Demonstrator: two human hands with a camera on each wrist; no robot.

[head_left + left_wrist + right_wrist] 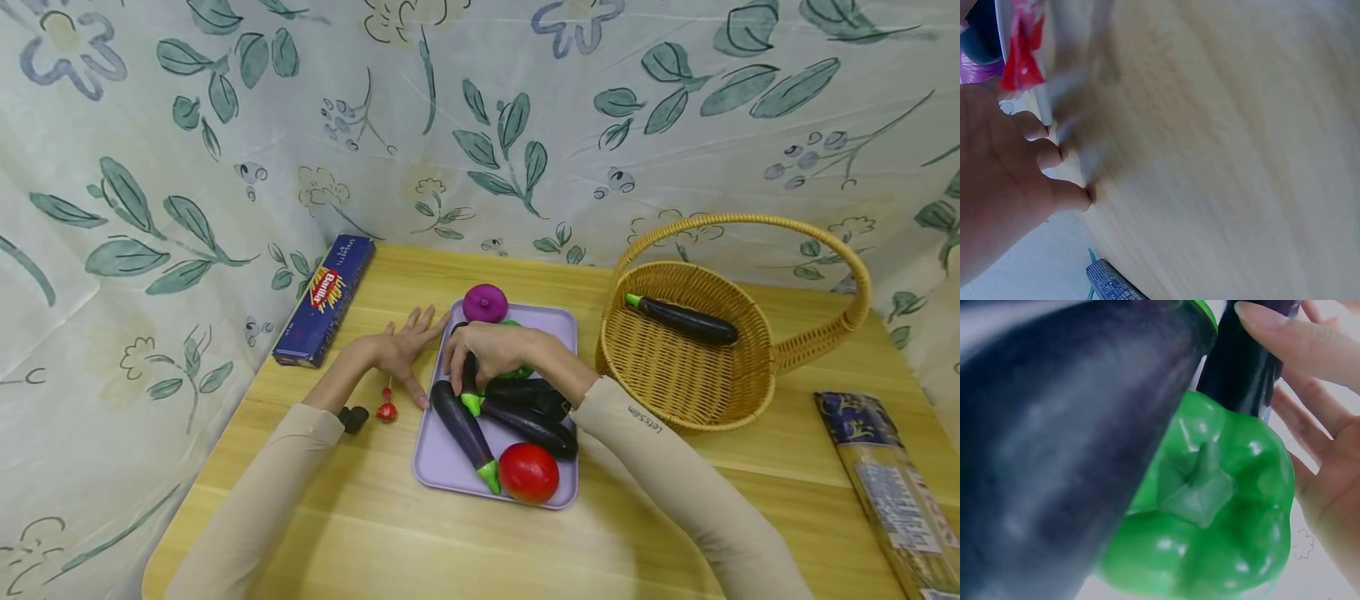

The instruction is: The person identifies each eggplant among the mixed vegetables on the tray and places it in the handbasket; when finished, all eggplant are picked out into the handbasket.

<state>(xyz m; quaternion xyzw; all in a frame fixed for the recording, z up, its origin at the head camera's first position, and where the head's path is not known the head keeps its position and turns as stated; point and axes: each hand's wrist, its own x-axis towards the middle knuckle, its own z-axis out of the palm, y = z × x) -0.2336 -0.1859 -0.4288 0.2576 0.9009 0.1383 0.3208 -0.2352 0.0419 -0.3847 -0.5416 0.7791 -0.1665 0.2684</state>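
Two-handed work at a lilac tray [431,458] on a wood-grain table. The right hand [491,346] reaches over the tray's middle, its fingers curled and pinching a dark purple eggplant [470,375]; the gap between thumb and fingers is about the eggplant's thickness. This eggplant lies within the tray, partly hidden by the hand; whether it bears its full weight on the tray cannot be told. The left hand [401,354] is spread wide at the tray's left edge, fingers apart and gripping nothing; whether it presses the rim is unclear.

Close about the grasp lie a second eggplant [461,425], slanted on the left, a third [532,429] to the right, and a green bell pepper [1254,487], mostly beneath the right wrist in the head view. A purple onion [484,302] sits at the far end, a red tomato [528,472] at the near end. Another eggplant [682,321] rests in the wicker basket [660,367] to the right.

The step in hand appears to be the grasp itself — securing one eggplant among several. The next move, one judges, calls for a firm pinch and a steep lift, since a sideways pull could drag the neighbours along.
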